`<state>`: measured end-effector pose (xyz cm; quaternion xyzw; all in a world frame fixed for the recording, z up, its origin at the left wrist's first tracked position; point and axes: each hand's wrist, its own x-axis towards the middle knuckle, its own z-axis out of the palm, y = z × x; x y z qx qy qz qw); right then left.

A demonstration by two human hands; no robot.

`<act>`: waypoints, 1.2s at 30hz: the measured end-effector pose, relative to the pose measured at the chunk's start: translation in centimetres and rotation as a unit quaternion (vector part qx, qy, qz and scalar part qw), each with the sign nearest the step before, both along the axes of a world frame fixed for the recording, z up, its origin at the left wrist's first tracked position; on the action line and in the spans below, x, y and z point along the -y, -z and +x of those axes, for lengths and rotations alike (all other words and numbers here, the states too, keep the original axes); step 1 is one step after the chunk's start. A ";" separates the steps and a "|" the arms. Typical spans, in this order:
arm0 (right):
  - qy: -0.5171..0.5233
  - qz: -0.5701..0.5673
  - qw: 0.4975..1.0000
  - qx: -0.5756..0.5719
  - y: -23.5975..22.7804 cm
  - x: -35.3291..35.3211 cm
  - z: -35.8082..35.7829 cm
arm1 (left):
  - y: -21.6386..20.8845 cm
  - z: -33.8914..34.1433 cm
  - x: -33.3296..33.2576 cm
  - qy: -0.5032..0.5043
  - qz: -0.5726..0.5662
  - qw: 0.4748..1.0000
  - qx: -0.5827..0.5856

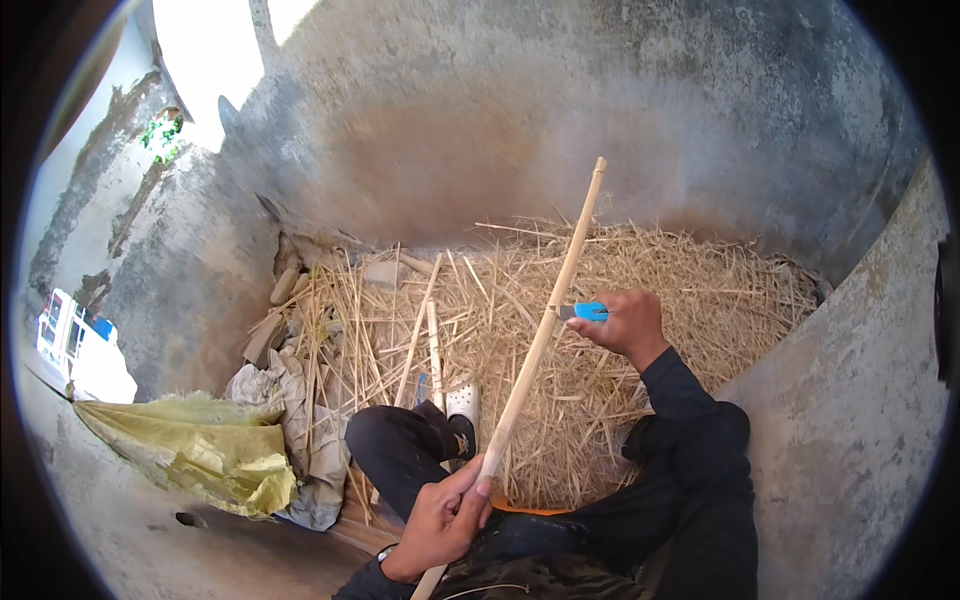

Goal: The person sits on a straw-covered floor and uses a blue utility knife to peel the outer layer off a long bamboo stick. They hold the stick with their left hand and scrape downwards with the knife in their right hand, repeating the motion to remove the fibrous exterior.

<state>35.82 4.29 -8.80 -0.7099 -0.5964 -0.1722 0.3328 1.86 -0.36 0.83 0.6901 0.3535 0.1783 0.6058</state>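
I'd judge step: shaving stick (520,390) | left hand (440,525): fingers clamped on its lower part | right hand (632,325): fingers clamped round knife (591,312), blade at stick | stick slants over straw (700,300) | next, I reckon, needs shallow angle, firm hold

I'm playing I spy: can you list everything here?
Long stick: one, tan, in the left hand
Knife: one, blue-handled, in the right hand
Strips: countless, tan, on the floor
Loose sticks: several, pale, left of centre
Sack: one, yellow-green, left
Sheeting: count unclear, grey-white, beside the sack
Unclear thing: one, white and blue, far left
Leaves: several, green, upper left
Walls: several, grey, around
Shoe: one, white, below centre
Legs: two, dark-clothed, bottom
Left hand: one, bare, lower middle
Right hand: one, bare, right of centre
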 end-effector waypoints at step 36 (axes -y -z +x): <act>-0.116 -0.092 0.969 -0.198 -0.7 1.8 -1.4 | 1.2 0.0 -0.9 -0.043 -0.098 0.994 -0.001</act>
